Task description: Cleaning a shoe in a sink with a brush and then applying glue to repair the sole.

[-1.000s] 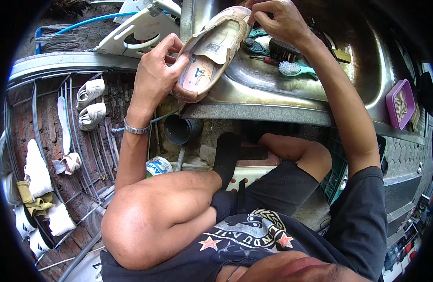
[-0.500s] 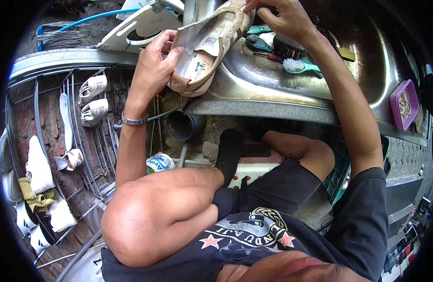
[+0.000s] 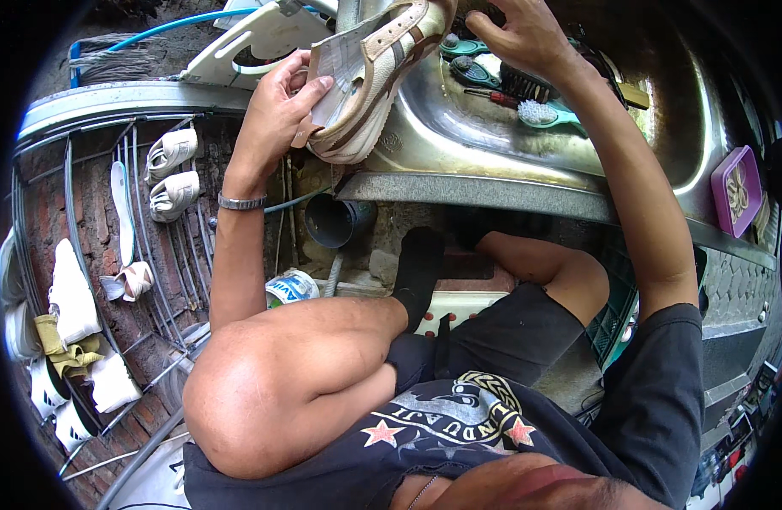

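Note:
A beige sneaker (image 3: 381,76) with brown and grey stripes hangs over the front left corner of the metal sink, tilted, with its toe end toward the top edge. My left hand (image 3: 290,100) is closed on its heel side, thumb and fingers pinching a loose greyish flap (image 3: 338,68) that stands out from the shoe opening. My right hand (image 3: 527,38) is beside the toe end, above the sink; its thumb shows apart from the shoe, while the other fingertips are cut off by the top edge.
The metal sink (image 3: 510,166) holds several brushes, including a turquoise one (image 3: 548,115), and a red screwdriver (image 3: 493,96). A pink tray (image 3: 736,191) stands at its right. On the left, a wire rack (image 3: 70,204) carries several shoes. A white plastic chair (image 3: 251,51) lies behind my left hand.
The sneaker has rolled, so its striped side now shows more and its insole is hidden. My right thumb has come away from the toe end. My left hand keeps its grip.

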A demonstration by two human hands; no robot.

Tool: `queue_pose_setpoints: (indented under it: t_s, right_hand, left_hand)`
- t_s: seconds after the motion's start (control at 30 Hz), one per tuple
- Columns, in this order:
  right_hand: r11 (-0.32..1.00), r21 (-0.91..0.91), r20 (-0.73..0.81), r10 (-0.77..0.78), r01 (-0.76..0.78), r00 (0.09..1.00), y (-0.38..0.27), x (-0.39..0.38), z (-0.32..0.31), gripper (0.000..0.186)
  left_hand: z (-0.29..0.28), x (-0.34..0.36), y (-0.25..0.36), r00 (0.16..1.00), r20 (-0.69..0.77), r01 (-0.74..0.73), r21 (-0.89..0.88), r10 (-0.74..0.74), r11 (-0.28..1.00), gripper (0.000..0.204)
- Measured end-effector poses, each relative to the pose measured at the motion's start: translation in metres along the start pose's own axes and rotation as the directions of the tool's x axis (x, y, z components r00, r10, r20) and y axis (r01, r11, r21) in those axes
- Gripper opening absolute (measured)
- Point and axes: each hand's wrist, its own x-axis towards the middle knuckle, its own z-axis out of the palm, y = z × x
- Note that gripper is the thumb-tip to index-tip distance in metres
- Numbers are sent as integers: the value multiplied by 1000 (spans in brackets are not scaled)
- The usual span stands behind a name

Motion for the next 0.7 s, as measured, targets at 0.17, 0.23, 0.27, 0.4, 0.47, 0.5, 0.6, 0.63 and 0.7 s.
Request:
queue_pose_setpoints:
  t_s: [0.17,0.23,0.27,0.4,0.47,0.5,0.6,0.63,0.7]
  right_hand:
    - [999,-6,-1,52,-52,999,-3,-2,2,36]
    - [998,-16,25,67,-67,997,-4,-2,1,39]
    - [998,-18,24,68,-67,997,-4,-2,0,39]
    - [994,-22,38,104,-103,994,-4,-3,0,40]
    - [993,-19,52,120,-119,991,-4,-4,1,40]
    - [987,-40,62,158,-155,986,-3,-4,2,39]
    - [980,-99,111,185,-175,976,-1,-7,3,38]
    - [978,-108,131,193,-180,972,1,-7,3,38]
    - [980,-89,161,189,-177,969,3,-7,3,37]
  left_hand:
    - [1,1,-4,1000,-16,-26,29,27,999,29]
    - [1,2,-5,999,-19,-37,40,38,999,29]
    - [1,2,-5,999,-23,-37,45,38,998,29]
    - [3,-1,4,999,-39,18,81,-15,997,28]
    - [7,-3,13,1000,-30,-4,139,8,990,28]
    - [9,-4,18,998,-59,46,224,-33,973,28]
    - [22,-13,31,973,-44,-178,470,225,864,22]
    - [25,-14,34,966,-56,-195,479,252,856,22]
    - [27,-15,39,973,-72,-154,510,221,846,22]
